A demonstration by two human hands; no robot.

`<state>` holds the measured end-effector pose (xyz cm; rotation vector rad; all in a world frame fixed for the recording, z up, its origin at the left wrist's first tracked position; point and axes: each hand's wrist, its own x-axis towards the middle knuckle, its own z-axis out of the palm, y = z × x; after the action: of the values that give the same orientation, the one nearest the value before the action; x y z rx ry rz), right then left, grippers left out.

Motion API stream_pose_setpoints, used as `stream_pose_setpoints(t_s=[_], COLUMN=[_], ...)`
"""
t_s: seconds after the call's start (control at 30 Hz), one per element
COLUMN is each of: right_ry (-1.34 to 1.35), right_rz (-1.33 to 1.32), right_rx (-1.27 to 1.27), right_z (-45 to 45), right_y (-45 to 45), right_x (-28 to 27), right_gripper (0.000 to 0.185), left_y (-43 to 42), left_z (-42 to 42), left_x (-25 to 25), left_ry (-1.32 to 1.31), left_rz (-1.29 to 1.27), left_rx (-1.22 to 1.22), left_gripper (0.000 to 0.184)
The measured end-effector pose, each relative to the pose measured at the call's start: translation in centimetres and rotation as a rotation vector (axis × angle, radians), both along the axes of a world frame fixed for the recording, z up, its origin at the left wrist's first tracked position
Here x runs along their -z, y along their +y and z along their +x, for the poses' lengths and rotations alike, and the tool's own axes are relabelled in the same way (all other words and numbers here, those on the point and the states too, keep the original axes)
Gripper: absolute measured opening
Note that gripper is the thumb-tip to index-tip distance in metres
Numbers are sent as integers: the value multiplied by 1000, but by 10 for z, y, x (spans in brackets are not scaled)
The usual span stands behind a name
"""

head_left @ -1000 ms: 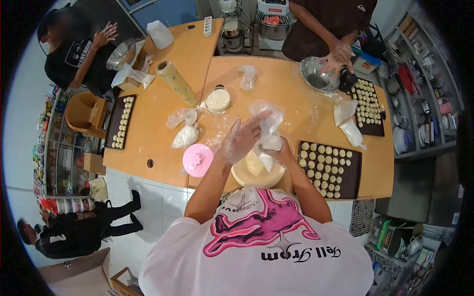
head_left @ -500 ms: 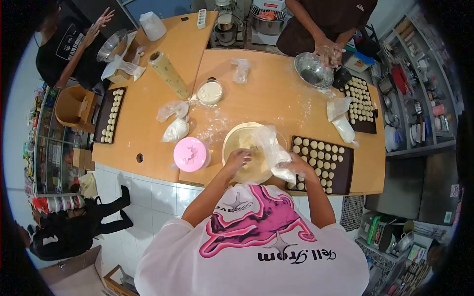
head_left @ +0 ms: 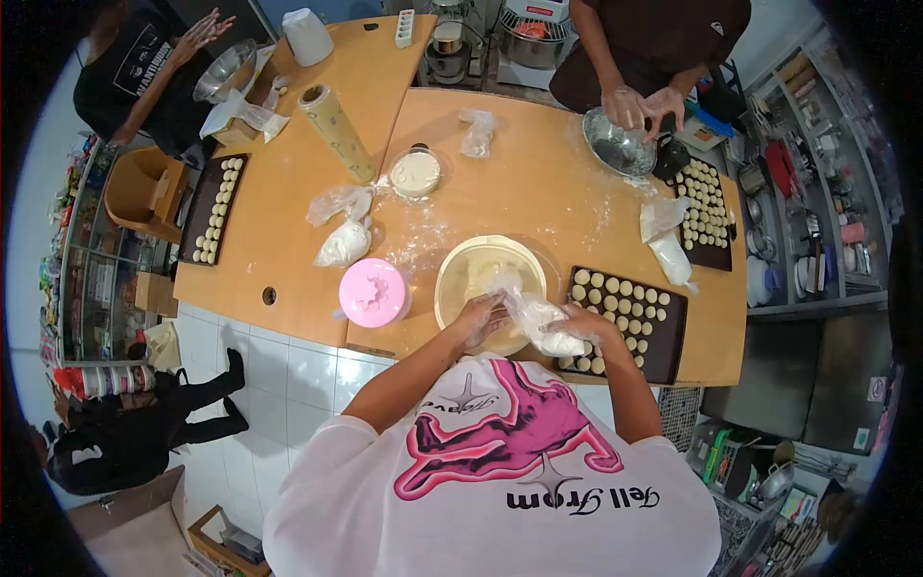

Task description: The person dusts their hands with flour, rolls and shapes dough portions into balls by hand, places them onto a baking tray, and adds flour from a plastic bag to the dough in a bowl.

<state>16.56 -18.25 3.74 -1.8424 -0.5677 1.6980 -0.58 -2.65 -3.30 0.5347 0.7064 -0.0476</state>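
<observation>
A clear plastic bag of flour (head_left: 550, 329) lies tilted over the right side of a pale yellow bowl (head_left: 444, 274). My right hand (head_left: 590, 325) grips the full end of the bag. At its loose, open end, the fingers of my left hand (head_left: 481, 319) are closed on the plastic, over the bowl. Some pale dough or flour (head_left: 488, 277) shows inside the bowl, partly covered by the bag. Right of the bowl is a dark tray (head_left: 663, 346) with rows of small round dough balls (head_left: 625, 287). A pink lidded container (head_left: 373, 293) stands to the left.
Across the table (head_left: 519, 183) a person's hands (head_left: 644, 108) are over a metal bowl (head_left: 615, 144). Another person (head_left: 144, 77) stands at far left. More trays of dough balls (head_left: 707, 207), a film roll (head_left: 336, 133), a flour tub (head_left: 415, 173) and flour bags (head_left: 343, 240) are around.
The bag's open end has dropped toward my left hand, which has moved to meet it. The co-worker's hands across the table have come apart.
</observation>
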Motion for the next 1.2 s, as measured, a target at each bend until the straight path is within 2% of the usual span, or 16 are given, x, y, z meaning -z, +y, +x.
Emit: stream_pose_setpoints(t_s=[0.17, 0.27, 0.37, 0.47, 0.57, 0.67, 0.8, 1.03, 1.2], right_ry=[43, 149, 228, 263, 254, 215, 169, 146, 189], right_rz=[-30, -36, -44, -28, 3, 7, 58, -8, -1], right_rx=[24, 98, 150, 226, 251, 269, 282, 277, 264], right_z=[0, 7, 9, 1, 2, -4, -6, -8, -3], right_y=[-3, -15, -21, -25, -30, -27, -27, -24, -24], right_x=[0, 26, 35, 23, 25, -1, -4, -4, 4], right_gripper=[51, 50, 47, 47, 48, 51, 53, 49, 54], left_y=[-4, -8, -8, -10, -14, -22, -26, -25, -25], left_z=[-2, -1, 1, 5, 11, 20, 25, 18, 18], left_x=[13, 4, 3, -7, 6, 7, 2, 16, 30], left_ry=[-81, -125, -131, -87, -76, -6, -19, 1, -4], left_rz=[-126, -189, -286, -226, -74, 10, -15, -158, -242], left_rx=[-67, -140, -103, -30, 94, 51, 49, -41, -72], left_gripper=[36, 39, 42, 40, 40, 30, 29, 22, 26])
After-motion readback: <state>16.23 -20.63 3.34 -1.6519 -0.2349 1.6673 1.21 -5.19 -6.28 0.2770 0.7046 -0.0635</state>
